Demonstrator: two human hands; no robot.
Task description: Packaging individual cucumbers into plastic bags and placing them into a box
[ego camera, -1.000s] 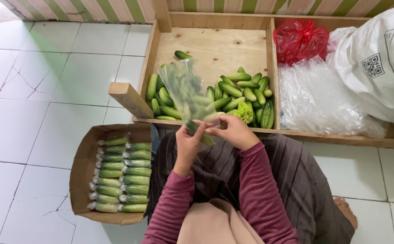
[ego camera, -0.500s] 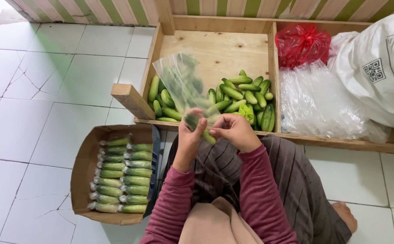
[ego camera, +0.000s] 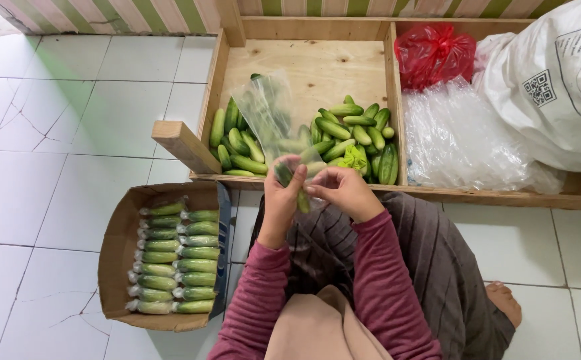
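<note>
Clear thin plastic bag above left hand, glossy, crinkled. Cucumber btwn hands: smooth, waxy green. Beyond: raw matt wood crate. Left of left hand: matt cardboard box.

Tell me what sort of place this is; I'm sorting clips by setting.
Probably a small produce-packing spot on a tiled floor: a wooden crate of loose cucumbers, a cardboard box of wrapped ones, and spare clear bags.
</note>
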